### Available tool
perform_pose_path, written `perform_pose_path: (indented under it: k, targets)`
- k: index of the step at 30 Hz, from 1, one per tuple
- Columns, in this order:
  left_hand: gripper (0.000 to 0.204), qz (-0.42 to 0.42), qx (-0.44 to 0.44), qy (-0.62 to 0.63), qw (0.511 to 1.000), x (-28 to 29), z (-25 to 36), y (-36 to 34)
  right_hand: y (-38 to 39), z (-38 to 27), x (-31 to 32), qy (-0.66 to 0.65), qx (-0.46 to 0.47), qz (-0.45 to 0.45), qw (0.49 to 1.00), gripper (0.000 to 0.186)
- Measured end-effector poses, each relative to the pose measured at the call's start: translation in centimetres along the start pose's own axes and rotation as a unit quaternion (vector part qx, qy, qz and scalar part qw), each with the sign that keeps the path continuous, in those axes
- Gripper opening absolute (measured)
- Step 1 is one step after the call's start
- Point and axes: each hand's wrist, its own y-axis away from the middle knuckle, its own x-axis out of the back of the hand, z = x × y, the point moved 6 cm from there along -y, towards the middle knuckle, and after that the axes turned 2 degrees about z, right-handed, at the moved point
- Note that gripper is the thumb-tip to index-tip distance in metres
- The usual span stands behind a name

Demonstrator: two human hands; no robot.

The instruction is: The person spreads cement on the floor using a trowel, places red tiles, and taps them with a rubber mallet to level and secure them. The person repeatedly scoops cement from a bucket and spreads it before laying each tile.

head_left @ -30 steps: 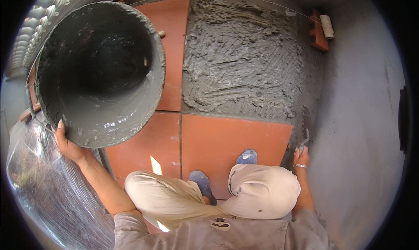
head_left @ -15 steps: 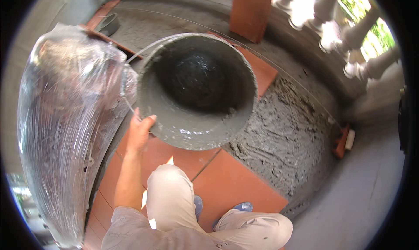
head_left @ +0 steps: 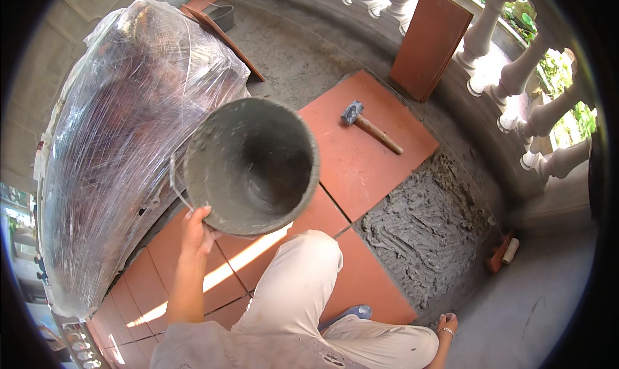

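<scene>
The bucket (head_left: 251, 166) is gripped at its near edge by the left hand (head_left: 198, 228); the right hand (head_left: 446, 323) is seen well apart, its grip unclear.

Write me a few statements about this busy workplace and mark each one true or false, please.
1. The left hand holds a round grey bucket. True.
2. The bucket's mouth faces down at the floor. False: it is turned up toward the camera.
3. A grey-headed hammer with a wooden handle lies on a flat red-orange tile. True.
4. The right hand grips that hammer. False: it is at the lower right, apart from it.
5. Rough grey mortar lies beside that tile. True.
6. A bulky bundle wrapped in clear plastic is at the picture's right. False: it is at the left.
</scene>
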Motion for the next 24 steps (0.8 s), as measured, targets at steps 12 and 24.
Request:
perform_pose_path:
  k: [12,24]
  targets:
    - [0.057,0.223,0.047,0.096,0.969,22.3,-2.9,7.4,-3.5,-4.4,1.3,0.104,0.039,-0.088,0.99,0.02]
    - [0.084,0.199,0.177,0.076,0.961,29.3,-7.4,9.8,-3.5,-13.4,10.0,0.102,0.07,-0.125,0.984,0.02]
